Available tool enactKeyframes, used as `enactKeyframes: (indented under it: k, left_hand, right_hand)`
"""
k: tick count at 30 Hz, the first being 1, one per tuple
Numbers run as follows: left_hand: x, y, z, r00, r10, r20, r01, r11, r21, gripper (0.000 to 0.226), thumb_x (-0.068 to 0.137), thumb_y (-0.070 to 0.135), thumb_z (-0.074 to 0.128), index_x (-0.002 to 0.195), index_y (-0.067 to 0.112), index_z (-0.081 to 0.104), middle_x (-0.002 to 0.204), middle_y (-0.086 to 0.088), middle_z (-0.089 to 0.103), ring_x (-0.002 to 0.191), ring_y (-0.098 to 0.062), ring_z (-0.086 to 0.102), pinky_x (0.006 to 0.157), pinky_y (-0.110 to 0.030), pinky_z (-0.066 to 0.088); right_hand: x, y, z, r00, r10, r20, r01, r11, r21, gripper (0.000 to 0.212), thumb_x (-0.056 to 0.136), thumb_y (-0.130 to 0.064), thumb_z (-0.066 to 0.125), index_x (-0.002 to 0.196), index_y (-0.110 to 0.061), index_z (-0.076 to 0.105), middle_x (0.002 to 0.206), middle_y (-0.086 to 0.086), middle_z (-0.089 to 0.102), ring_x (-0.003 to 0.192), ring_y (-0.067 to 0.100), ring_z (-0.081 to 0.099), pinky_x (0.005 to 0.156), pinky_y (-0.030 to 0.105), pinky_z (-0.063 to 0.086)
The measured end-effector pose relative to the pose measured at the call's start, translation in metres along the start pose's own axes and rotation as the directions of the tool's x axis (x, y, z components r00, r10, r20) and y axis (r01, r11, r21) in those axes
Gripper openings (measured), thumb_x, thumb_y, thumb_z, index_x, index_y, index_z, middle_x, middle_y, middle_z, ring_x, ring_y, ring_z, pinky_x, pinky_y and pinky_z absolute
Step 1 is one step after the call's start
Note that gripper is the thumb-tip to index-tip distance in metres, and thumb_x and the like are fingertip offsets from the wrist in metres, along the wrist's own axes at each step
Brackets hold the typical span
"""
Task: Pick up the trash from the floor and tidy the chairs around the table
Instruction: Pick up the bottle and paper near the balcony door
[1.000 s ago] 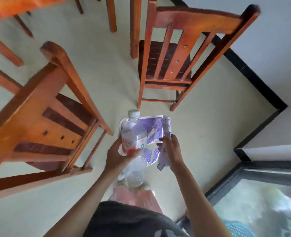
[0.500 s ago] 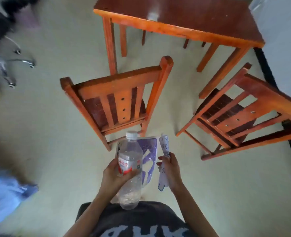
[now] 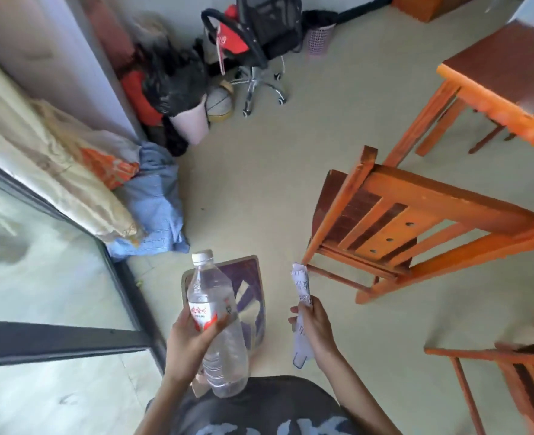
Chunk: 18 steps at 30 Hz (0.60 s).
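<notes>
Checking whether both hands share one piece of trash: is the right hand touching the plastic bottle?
Apart. The head view shows the right hand gripping only the rolled paper, with bare floor visible between it and the plastic bottle.

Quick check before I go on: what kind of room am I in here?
Probably a lived-in home room with a dining corner: a wooden table and wooden chair, a lined trash bin by the wall, and an office chair beyond.

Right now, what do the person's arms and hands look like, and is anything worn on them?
Both forearms are bare: no sleeves, gloves, watch or rings show on the left hand or the right hand. Lower down there is a dark garment with pale blue lettering.
</notes>
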<state>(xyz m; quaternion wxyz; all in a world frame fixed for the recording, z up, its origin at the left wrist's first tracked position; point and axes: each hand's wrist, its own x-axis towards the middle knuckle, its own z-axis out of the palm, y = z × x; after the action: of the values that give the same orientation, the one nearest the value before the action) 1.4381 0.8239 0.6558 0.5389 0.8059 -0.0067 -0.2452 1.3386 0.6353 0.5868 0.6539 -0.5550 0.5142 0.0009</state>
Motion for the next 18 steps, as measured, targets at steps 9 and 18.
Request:
enactKeyframes:
  k: [9,18]
  left_hand:
    - [0.130,0.028,-0.043,0.997,-0.056,-0.050,0.052,0.996,-0.076,0.059,0.043,0.061,0.073,0.089,0.025,0.065,0.085,0.010,0.074,0.078,-0.015,0.069,0.076,-0.044,0.057]
    - [0.305,0.134,-0.023,0.981,0.073,0.181,-0.083,0.996,0.046,0.061,0.044,0.065,0.072,0.091,0.027,0.063,0.086,0.017,0.073,0.077,-0.006,0.068,0.076,-0.034,0.053]
  right_hand:
    - [0.092,-0.078,0.068,0.998,-0.047,0.043,0.053,0.990,-0.129,0.012,0.091,-0.014,0.046,0.093,-0.021,0.054,0.085,0.000,0.065,0.067,0.017,0.063,0.062,0.027,0.044]
    - [0.182,-0.157,0.078,0.993,-0.032,-0.112,0.016,0.990,-0.141,0.014,0.092,-0.019,0.048,0.103,-0.012,0.054,0.086,0.011,0.065,0.075,0.028,0.063,0.064,0.036,0.047]
